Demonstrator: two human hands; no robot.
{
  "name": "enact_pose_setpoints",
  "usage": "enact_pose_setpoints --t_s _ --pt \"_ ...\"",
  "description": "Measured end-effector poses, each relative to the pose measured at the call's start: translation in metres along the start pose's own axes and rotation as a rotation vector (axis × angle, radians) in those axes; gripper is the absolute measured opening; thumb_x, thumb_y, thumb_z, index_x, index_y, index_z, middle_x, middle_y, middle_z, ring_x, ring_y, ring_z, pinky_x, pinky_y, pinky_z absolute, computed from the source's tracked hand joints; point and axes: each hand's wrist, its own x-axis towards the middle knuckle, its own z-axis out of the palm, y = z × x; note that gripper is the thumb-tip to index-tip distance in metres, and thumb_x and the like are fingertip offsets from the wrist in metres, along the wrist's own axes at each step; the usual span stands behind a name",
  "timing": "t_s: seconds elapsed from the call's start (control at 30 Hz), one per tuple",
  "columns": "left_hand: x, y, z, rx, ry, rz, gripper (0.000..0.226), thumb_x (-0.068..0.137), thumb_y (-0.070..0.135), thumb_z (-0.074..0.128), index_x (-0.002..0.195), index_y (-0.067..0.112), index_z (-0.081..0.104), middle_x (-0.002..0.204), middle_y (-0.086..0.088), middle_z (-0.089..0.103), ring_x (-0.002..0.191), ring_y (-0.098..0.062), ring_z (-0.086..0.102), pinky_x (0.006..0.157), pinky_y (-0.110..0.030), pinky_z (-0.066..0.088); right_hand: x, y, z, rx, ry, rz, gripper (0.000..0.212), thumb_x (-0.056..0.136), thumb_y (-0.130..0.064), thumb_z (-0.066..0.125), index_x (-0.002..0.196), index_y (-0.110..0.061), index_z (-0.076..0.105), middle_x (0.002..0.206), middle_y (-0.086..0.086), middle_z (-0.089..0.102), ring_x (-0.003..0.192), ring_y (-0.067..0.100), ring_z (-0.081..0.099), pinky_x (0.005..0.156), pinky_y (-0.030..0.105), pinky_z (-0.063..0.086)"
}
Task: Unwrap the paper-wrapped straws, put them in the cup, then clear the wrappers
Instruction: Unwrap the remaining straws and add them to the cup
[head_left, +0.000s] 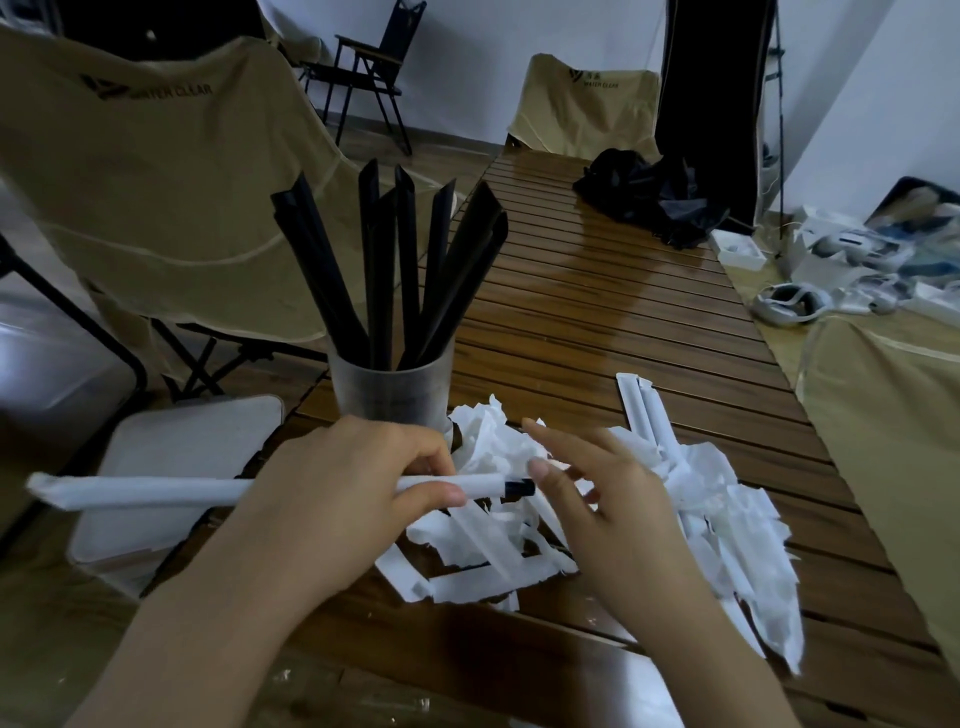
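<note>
A: Far left we log a tan folding chair (156, 171), "WATER CLEAR" printed on its back, and below it a grey flat case (171, 467) beside the table edge.

B: Noted. Then the wrapped straw (156, 491), lying level, its paper end sticking out left past the table. Our left hand (337, 493) grips it, fingers and thumb curled round the wrapper near its right end.

A: A short black tip (519, 487) shows where the paper is torn open. Behind the left hand stands the frosted cup (389, 389) on the slatted wooden table (597, 291), upright, with black straws (395, 270) fanned out of it. We count about 8, though some overlap.

B: Right hand (613, 493) next: fingers spread and relaxed, holding nothing, thumb tip just beside the black tip. Whether it touches we cannot tell.

A: Under and around both hands, the pile of torn wrappers (493, 551), white, scattered on the table, running right and toward us.

B: At the pile's far right edge, 2 unopened wrapped straws (641, 410) lie side by side, pointing away from us.

A: Farther back, a crumpled black bag (649, 192) on the table, a second tan chair (587, 109) behind it. Far right, white headsets (789, 304) on another surface.
</note>
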Motion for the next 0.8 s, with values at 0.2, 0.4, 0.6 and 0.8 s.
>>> enact_pose_setpoints --t_s 0.2,0.4,0.6,0.8 --pt "0.003 0.007 0.002 -0.015 -0.045 0.067 0.022 0.083 0.064 0.052 0.093 0.046 0.062 0.082 0.021 0.063 0.075 0.002 0.056 0.057 -0.011 0.033 0.002 -0.008 -0.001 0.024 -0.138 -0.103 0.012 0.082 -0.013 0.071 0.082 -0.023 0.077 0.076 -0.014 0.066 0.072 0.005 0.058 0.064 0.009 0.040" --pt "0.003 0.012 0.000 -0.009 -0.062 0.092 0.015 0.082 0.063 0.054 0.086 0.049 0.060 0.081 0.022 0.061 0.075 0.005 0.053 0.054 -0.011 0.029 -0.001 -0.009 -0.005 0.023 -0.130 -0.141 0.022 0.082 -0.002 0.068 0.070 -0.021 0.073 0.067 -0.019 0.060 0.077 0.003 0.057 0.064 0.009 0.041" --pt "0.002 0.011 -0.001 -0.058 -0.083 0.116 0.018 0.077 0.055 0.066 0.072 0.049 0.050 0.089 0.027 0.056 0.087 0.003 0.051 0.069 -0.015 0.041 -0.001 -0.018 -0.007 0.020 -0.167 -0.113 0.023 0.086 -0.005 0.064 0.072 -0.021 0.071 0.071 -0.014 0.062 0.074 0.004 0.056 0.064 0.008 0.038" --pt "0.003 0.012 0.000 -0.073 -0.081 0.101 0.031 0.088 0.061 0.038 0.093 0.043 0.063 0.082 0.021 0.064 0.070 0.002 0.057 0.058 -0.011 0.036 -0.002 -0.013 -0.004 0.065 0.011 -0.106 0.027 0.084 -0.004 0.066 0.067 -0.026 0.066 0.071 -0.012 0.063 0.075 0.005 0.057 0.063 0.011 0.043"
